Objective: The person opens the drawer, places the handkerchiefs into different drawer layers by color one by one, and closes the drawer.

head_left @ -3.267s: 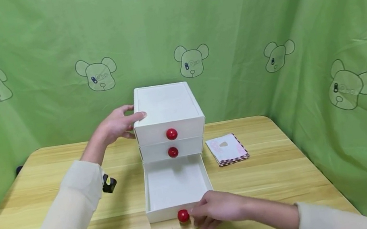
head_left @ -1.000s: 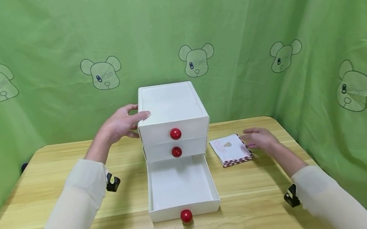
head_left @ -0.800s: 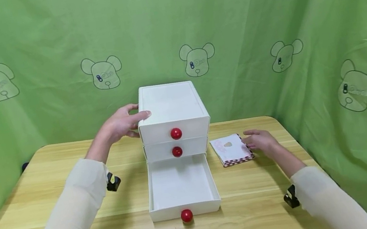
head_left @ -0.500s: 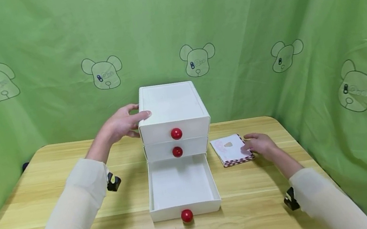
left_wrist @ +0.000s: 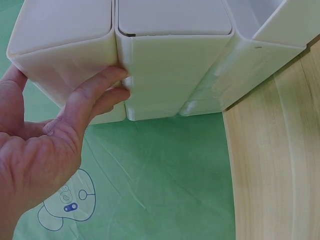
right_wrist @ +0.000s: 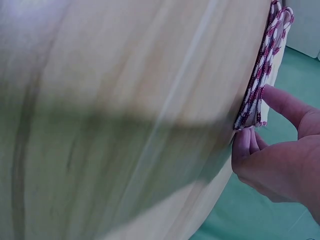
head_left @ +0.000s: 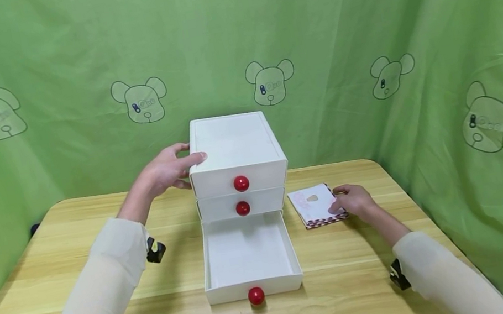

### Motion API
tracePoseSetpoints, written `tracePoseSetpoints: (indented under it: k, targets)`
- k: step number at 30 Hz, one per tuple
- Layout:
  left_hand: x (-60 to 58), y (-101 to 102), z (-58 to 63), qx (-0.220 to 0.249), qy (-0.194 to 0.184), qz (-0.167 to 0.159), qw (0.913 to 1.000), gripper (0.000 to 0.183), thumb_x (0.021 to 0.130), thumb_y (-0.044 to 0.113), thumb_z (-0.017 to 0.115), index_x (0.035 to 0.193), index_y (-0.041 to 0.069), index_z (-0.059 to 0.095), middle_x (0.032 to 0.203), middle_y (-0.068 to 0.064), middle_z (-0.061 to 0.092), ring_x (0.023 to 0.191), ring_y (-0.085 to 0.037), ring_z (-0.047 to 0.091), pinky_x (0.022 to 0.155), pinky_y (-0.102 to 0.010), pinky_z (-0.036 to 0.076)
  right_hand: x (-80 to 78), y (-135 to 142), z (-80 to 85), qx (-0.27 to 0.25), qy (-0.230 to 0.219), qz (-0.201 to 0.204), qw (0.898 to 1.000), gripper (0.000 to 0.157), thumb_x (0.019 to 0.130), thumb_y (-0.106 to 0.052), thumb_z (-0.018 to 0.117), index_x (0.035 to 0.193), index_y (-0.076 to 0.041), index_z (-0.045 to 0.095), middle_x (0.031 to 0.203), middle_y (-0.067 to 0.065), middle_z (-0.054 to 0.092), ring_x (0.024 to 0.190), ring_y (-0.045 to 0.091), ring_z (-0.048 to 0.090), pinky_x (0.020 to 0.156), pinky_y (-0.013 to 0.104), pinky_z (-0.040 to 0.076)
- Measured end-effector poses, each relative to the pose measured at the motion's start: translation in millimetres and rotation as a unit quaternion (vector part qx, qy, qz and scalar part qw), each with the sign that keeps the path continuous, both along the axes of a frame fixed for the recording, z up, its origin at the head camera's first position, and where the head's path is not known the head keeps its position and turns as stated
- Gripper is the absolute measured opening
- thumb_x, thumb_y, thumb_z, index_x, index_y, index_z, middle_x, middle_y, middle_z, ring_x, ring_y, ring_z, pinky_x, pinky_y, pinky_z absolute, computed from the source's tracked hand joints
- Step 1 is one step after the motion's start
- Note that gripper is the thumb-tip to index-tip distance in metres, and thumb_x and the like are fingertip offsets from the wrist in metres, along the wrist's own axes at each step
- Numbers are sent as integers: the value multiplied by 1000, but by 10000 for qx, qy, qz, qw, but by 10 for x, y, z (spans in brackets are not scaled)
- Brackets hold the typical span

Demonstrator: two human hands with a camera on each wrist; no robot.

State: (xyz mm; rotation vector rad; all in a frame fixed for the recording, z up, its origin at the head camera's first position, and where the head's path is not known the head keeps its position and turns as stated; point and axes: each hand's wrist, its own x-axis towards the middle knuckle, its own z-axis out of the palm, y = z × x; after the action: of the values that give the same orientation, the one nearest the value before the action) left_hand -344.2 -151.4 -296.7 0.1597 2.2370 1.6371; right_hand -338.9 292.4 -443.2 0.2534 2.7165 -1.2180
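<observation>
A white three-drawer cabinet (head_left: pixel 234 140) with red ball knobs stands on the table. Its bottom drawer (head_left: pixel 248 253) is pulled far out and holds nothing; the upper two are closed. My left hand (head_left: pixel 165 169) holds the cabinet's upper left edge, thumb on the top panel. In the left wrist view, the fingers (left_wrist: pixel 85 97) lie along the side wall. Right of the cabinet lies a folded white cloth (head_left: pixel 308 206) with pink print and a dark red checked border. My right hand (head_left: pixel 356 201) pinches its right edge, the thumb on top and the fingertips (right_wrist: pixel 242 140) at the edge by the tabletop.
The wooden table (head_left: pixel 104 295) reaches back to a green curtain (head_left: pixel 200 37) printed with bear heads, which also hangs along both sides. A black wrist device (head_left: pixel 398 274) sits below the right sleeve.
My right hand has moved from the bottom drawer's knob to the cloth's right edge, its thumb now on top. The left hand stays on the cabinet. The drawer has remained pulled out.
</observation>
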Motion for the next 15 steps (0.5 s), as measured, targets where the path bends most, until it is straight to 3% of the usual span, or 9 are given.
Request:
tracePoseSetpoints:
  k: [9,15]
  targets:
    - [247,51,224,-71,-10,-79,9999,79,95,30,59,152,5,9,138,-21,45,123,-40,49,92,-43,54,-21,-1,5,158,-105,4,9998,65,73,-11,76,129,5,50,128,26,50,110,33,49,90,40,48]
    - [242,53,223,-19,-24,-83,10000,79,95,30,59,152,6,10,138,-21,45,122,-39,50,90,-42,55,-7,-7,27,121,-182,36,9998,61,73,-10,76,125,8,50,120,25,52,105,33,50,84,38,49]
